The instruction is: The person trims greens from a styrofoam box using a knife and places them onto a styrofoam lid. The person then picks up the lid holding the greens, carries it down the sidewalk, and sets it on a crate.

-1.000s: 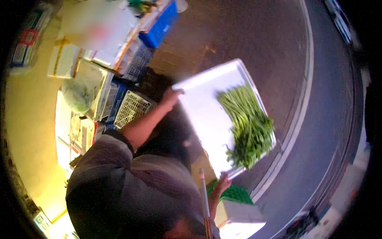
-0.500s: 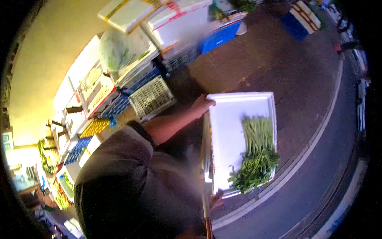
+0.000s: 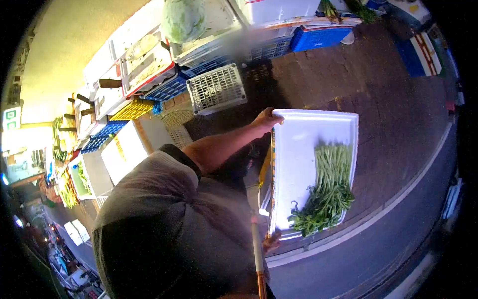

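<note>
Hands (image 3: pixel 268 119) pinch a white tray (image 3: pixel 293 164) bearing leafy greens (image 3: pixel 327 192), the far-left sign (image 3: pixel 11 117) unreadable.

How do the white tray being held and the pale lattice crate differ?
The white tray has a smooth, solid surface; the pale crate is openwork. The left hand and right hand hold the tray; neither touches the crate. Leafy greens lie on the tray; none show on the crate. Both are light-coloured and roughly rectangular.
</note>
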Motion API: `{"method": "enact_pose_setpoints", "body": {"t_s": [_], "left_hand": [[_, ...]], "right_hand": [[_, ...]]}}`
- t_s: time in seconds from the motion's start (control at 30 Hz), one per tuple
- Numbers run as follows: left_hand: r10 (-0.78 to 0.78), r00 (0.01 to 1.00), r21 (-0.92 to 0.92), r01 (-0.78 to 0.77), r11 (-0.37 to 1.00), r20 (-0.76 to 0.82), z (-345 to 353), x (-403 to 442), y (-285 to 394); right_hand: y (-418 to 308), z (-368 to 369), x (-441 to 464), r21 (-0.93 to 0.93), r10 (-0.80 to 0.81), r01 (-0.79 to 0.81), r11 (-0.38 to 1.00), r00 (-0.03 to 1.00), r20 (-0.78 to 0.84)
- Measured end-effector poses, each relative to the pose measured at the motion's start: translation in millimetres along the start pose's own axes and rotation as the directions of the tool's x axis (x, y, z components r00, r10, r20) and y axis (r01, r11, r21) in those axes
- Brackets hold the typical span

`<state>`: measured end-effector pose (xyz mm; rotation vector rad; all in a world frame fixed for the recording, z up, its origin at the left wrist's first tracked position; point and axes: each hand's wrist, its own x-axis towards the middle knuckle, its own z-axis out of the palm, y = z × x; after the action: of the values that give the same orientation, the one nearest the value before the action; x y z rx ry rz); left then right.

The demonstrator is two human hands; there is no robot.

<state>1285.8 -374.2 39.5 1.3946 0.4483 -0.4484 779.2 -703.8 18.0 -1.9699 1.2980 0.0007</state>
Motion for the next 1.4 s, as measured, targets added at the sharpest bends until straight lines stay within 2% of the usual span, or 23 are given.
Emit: {"method": "enact_pose_setpoints", "body": {"t_s": [0.2, 0.3, 0.33, 0.37, 0.4, 0.43, 0.47, 0.53, 0.63, 0.73, 0.77, 0.8, 0.87, 0.93, 1.03, 1.1, 1.13, 1.17, 1.27, 1.3, 1.33, 1.37, 1.4], "left_hand": [[-0.030, 1.000, -0.055, 0.030, 0.998, 0.001, -10.1, -26.6, 17.6], [0.074, 0.994, 0.030, -0.077, 0.997, 0.082, -9.4, -18.9, 10.0], [0.128, 0.992, 0.093, -0.126, 0.988, -0.017, -5.8, -5.8, -15.8], [0.021, 0.999, 0.055, -0.023, 0.998, 0.031, -6.7, -9.9, -8.7], [0.005, 1.000, 0.099, -0.007, 0.995, 0.018, -7.0, -10.5, -6.0], [0.089, 0.994, 0.141, -0.097, 0.985, 0.065, -10.2, -7.0, -14.9], [0.012, 1.000, 0.108, -0.013, 0.994, 0.004, -5.6, -44.9, 39.9], [0.033, 0.999, 0.104, -0.035, 0.994, 0.024, -9.3, -16.3, 0.9], [-0.049, 0.996, 0.116, 0.040, 0.992, 0.072, -19.3, -35.7, 37.7], [0.011, 0.999, 0.115, -0.015, 0.993, 0.034, -24.1, -30.5, 33.6], [0.051, 0.994, 0.088, -0.060, 0.994, 0.098, -27.7, -15.1, 17.6], [0.021, 0.999, 0.152, -0.025, 0.988, 0.029, -19.3, -34.5, 43.8], [0.227, 0.972, 0.039, -0.226, 0.973, -0.051, -10.9, -38.5, 45.7], [0.321, 0.947, -0.004, -0.321, 0.947, 0.010, -9.6, -29.3, 44.6], [0.252, 0.936, -0.129, -0.225, 0.966, 0.248, -18.5, -40.2, 63.0], [0.153, 0.970, -0.067, -0.143, 0.987, 0.187, -28.9, -56.3, 66.5], [0.127, 0.985, -0.048, -0.122, 0.991, 0.120, -42.6, -41.9, 52.0], [0.179, 0.966, -0.035, -0.175, 0.984, 0.185, -60.4, -35.7, 42.3], [0.163, 0.973, -0.095, -0.149, 0.984, 0.163, -111.7, -30.8, 15.0], [0.141, 0.982, -0.120, -0.125, 0.985, 0.129, -133.3, -35.5, 3.7], [0.122, 0.989, -0.148, -0.109, 0.983, 0.086, -157.4, -41.6, -12.6], [0.104, 0.993, -0.177, -0.094, 0.980, 0.047, -175.7, -43.4, -25.5], [0.126, 0.991, -0.210, -0.131, 0.969, -0.036, -187.8, -51.1, -31.0]], "right_hand": [[-3.2, -1.8, 8.9, 0.016, -0.036, 0.036, 0.999, 0.999, 0.037], [-1.5, 8.2, 15.9, 0.046, -0.053, 0.052, 0.998, 0.998, 0.024], [-1.0, 13.4, 17.6, 0.059, -0.056, 0.056, 0.997, 0.998, 0.012], [0.2, 18.0, 20.0, 0.070, -0.059, 0.058, 0.996, 0.998, 0.007], [-1.8, 24.4, 22.7, 0.075, -0.058, 0.058, 0.996, 0.998, 0.007], [-5.2, 29.1, 24.7, 0.085, -0.058, 0.057, 0.995, 0.998, 0.004], [-6.6, 33.0, 27.7, 0.094, -0.060, 0.059, 0.994, 0.998, 0.002], [-9.6, 39.7, 32.9, 0.116, -0.066, 0.065, 0.991, 0.998, 0.006], [-11.8, 51.8, 34.5, 0.147, -0.084, 0.082, 0.986, 0.996, 0.006], [-5.0, 66.3, 36.2, 0.200, -0.124, 0.121, 0.972, 0.992, -0.001], [3.3, 70.6, 39.2, 0.226, -0.139, 0.136, 0.965, 0.990, -0.001], [8.6, 73.2, 40.2, 0.238, -0.158, 0.154, 0.959, 0.988, -0.004], [17.7, 81.4, 40.5, 0.283, -0.229, 0.223, 0.933, 0.973, -0.010], [27.3, 82.7, 38.6, 0.295, -0.403, 0.393, 0.871, 0.915, -0.029], [11.6, 80.8, 35.2, 0.098, -0.698, 0.705, 0.703, 0.709, -0.094], [-14.4, 74.6, 33.9, -0.100, -0.816, 0.811, 0.576, 0.563, -0.129], [-10.5, 85.4, 43.6, 0.217, -0.639, 0.640, 0.737, 0.764, -0.085], [-8.0, 95.4, 52.2, 0.505, -0.415, 0.374, 0.778, 0.909, -0.034], [-17.6, 129.3, 105.8, 0.493, -0.376, 0.371, 0.787, 0.922, -0.095], [-6.9, 134.8, 132.7, 0.609, -0.320, 0.308, 0.731, 0.943, -0.093], [-26.6, 132.8, 130.0, 0.237, -0.404, 0.427, 0.873, 0.904, -0.139], [-58.0, 127.3, 119.9, -0.178, -0.484, 0.456, 0.872, 0.856, -0.183], [-63.1, 121.3, 125.5, -0.192, -0.514, 0.484, 0.854, 0.840, -0.171]]}}
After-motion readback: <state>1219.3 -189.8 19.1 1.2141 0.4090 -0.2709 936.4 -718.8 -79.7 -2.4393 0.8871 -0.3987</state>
